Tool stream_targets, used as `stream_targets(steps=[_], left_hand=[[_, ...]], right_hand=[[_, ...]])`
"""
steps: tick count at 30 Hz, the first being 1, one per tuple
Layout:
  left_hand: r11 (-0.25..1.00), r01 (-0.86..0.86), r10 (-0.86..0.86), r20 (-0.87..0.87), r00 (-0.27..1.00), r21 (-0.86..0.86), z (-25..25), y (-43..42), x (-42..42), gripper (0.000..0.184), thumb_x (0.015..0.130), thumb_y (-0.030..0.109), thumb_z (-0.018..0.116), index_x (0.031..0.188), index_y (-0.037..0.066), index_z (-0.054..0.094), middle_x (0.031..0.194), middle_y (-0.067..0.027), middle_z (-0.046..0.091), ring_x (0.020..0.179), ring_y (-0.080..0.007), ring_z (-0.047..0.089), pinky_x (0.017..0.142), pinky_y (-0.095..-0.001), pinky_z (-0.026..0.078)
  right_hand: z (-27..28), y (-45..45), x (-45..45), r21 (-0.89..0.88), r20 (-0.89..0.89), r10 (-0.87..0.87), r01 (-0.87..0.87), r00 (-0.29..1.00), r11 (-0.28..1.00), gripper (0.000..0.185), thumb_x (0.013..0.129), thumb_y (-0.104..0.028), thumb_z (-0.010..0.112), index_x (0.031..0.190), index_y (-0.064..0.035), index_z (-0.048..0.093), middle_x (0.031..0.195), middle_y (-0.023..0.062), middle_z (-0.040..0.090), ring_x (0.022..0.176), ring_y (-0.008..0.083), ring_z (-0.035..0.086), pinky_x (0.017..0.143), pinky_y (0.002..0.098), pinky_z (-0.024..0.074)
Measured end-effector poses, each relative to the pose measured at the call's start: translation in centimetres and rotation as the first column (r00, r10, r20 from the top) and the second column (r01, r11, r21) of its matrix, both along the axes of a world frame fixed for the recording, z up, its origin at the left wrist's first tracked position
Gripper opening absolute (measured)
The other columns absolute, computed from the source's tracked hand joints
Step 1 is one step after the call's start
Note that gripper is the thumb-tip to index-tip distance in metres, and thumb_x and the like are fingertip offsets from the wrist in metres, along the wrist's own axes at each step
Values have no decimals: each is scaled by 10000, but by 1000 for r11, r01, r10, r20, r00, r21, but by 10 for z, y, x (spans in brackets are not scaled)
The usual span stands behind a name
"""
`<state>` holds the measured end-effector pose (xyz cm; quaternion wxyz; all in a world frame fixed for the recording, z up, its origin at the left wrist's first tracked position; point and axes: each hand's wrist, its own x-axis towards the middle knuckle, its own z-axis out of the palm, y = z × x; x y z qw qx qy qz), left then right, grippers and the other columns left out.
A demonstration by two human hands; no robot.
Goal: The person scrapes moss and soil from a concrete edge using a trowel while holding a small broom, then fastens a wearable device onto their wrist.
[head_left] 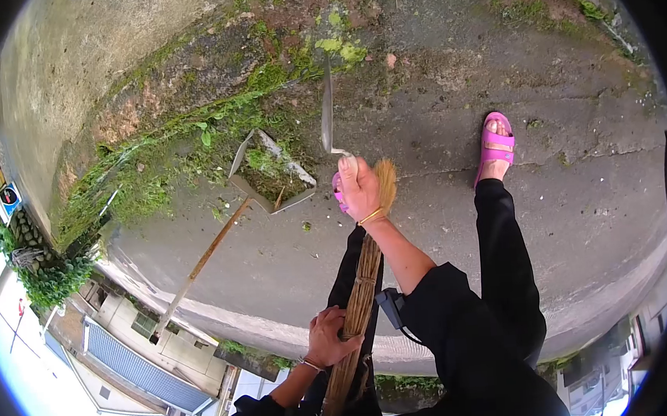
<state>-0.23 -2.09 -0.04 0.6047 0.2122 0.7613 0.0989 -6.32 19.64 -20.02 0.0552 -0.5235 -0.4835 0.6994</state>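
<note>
My right hand (pixel 360 194) is closed around the pale handle of a trowel (pixel 327 119), whose narrow metal blade points toward the mossy edge. My left hand (pixel 331 338) wraps around a straw broom (pixel 365 279) lying along my left leg. The broom's yellowish bristles (pixel 386 181) show just beside my right wrist. Left of the trowel, a metal dustpan (pixel 296 202) rests on the concrete with its long wooden handle (pixel 211 253) slanting away. Green weeds and moss (pixel 267 163) lie in the dustpan.
A strip of moss and small weeds (pixel 161 170) runs along the foot of a stained concrete slope (pixel 106 54). My feet wear pink sandals (pixel 497 146); one is mostly hidden behind my right hand. Cracked paving (pixel 580 191) stretches to the right. Houses (pixel 142 353) stand beyond the edge.
</note>
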Motion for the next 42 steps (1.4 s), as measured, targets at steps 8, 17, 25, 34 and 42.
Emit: stream_targets(steps=[8, 17, 25, 34, 42], left_hand=[[1000, 18, -18, 10, 1000, -9, 4, 2, -8, 474, 644, 422, 715, 950, 65, 655, 1185, -41, 548, 1226, -284, 420, 1003, -478, 290], [1000, -25, 25, 19, 1000, 6, 1, -2, -1, 485, 638, 423, 719, 968, 72, 664, 1177, -41, 552, 1221, -286, 427, 998, -475, 300], [1000, 13, -12, -20, 1000, 25, 3, 0, -5, 513, 645, 446, 710, 942, 30, 664, 1186, -49, 561, 1233, -285, 422, 1009, -469, 296], [1000, 15, -15, -41, 999, 7, 0, -3, -5, 471, 661, 444, 706, 953, 77, 665, 1175, -41, 565, 1205, -293, 440, 980, -473, 328], [995, 38, -37, 20, 999, -97, 2, 9, -16, 605, 666, 506, 673, 1062, 51, 627, 1245, -73, 523, 1240, -282, 398, 1021, -464, 285]], right_hand=[[-41, -11, -57, 331, -80, 106, -74, 991, 941, 366, 857, -409, 612, 835, -60, 501, 673, 203, 599, 678, 413, 609, 572, 444, 467], [-22, 10, -6, 14, -10, -77, 78, 997, 997, 336, 876, -357, 636, 824, -39, 540, 620, 56, 530, 584, 113, 510, 557, 310, 442], [-64, 25, 6, 118, 541, 58, -144, 839, 982, 432, 873, -471, 570, 856, -40, 581, 708, 190, 638, 700, 362, 648, 620, 420, 490], [55, 108, -55, 571, 180, 395, -423, 901, 704, 395, 880, -418, 576, 820, -28, 552, 626, 185, 581, 607, 370, 624, 539, 418, 470], [59, 145, 0, 474, 432, 361, -549, 826, 688, 492, 864, -515, 530, 839, -25, 555, 690, 223, 621, 692, 432, 616, 622, 490, 488]])
